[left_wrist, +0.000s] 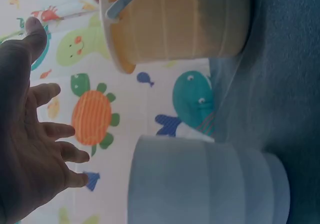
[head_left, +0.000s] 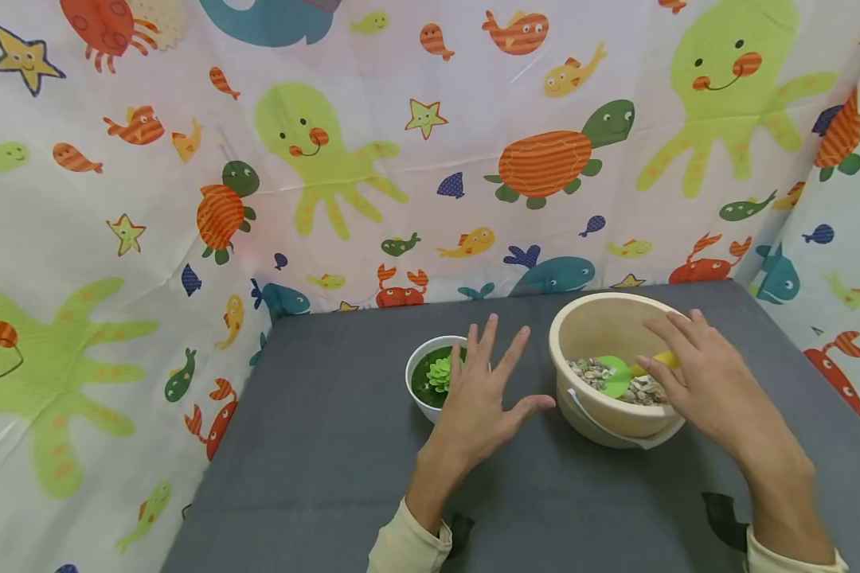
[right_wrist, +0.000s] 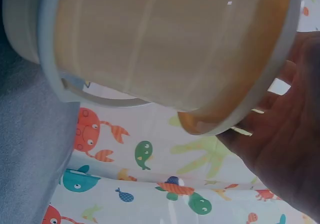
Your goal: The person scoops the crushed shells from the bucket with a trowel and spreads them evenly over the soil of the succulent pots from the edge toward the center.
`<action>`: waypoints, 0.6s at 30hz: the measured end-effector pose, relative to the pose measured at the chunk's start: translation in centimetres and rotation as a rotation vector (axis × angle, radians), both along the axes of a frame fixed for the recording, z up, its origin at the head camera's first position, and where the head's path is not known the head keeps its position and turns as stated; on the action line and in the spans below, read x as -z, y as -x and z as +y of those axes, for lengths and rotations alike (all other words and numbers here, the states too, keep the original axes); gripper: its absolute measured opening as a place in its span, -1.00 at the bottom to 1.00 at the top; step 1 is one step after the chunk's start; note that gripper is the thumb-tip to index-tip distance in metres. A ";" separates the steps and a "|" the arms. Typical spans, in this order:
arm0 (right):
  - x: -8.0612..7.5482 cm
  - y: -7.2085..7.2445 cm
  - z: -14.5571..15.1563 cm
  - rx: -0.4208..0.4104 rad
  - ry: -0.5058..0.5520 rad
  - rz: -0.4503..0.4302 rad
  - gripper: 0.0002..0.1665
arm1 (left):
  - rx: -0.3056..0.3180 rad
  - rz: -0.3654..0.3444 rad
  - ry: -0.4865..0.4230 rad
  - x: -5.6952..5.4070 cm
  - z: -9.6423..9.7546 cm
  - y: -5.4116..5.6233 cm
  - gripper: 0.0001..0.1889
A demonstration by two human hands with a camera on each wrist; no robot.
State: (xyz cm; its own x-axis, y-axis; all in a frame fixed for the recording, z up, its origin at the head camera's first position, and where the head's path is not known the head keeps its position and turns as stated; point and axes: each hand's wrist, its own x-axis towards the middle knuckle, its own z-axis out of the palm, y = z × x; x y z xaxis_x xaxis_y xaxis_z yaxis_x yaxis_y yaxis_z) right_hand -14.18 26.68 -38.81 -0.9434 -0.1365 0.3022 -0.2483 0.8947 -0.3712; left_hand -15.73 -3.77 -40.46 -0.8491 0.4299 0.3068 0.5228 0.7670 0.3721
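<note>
My left hand hovers with fingers spread in front of a white bowl-shaped pot, overlapping its right side in the head view. In this pot sits a green succulent on a green surface. A cream bucket stands to the right, holding pebbles and a small shovel with a green blade and yellow handle. Over the bucket's right rim reaches my right hand, fingers extended, thumb close by the yellow handle. The handle's far end is hidden behind this hand.
A grey cloth covers the table. Behind and beside it hangs a white curtain printed with sea animals. The bucket's pale carrying handle hangs down at its front.
</note>
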 end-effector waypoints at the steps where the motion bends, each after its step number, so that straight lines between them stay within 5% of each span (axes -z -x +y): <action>1: 0.0 0.0 0.1 -0.006 -0.009 0.015 -0.25 | 0.011 -0.004 -0.007 0.1 0.3 0.1 -0.04; 6: 0.0 0.5 0.2 -0.015 -0.107 0.062 -0.37 | 0.054 -0.016 0.005 0.4 1.7 0.5 -0.06; 12: -0.7 1.9 -0.3 -0.007 -0.208 -0.126 -0.41 | 0.092 -0.022 0.030 0.5 3.9 1.0 -0.10; 18: -1.2 2.7 -0.5 0.001 -0.220 -0.197 -0.76 | 0.107 -0.109 0.024 0.6 5.9 1.1 -0.04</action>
State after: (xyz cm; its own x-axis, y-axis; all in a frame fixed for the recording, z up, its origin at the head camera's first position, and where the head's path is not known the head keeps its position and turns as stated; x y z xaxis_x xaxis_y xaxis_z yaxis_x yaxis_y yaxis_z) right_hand -16.87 26.18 -37.60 -0.9811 -0.1778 0.0765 -0.1901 0.9592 -0.2092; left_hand -16.88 2.10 -41.07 -0.8260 0.5255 0.2040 0.5593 0.7185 0.4135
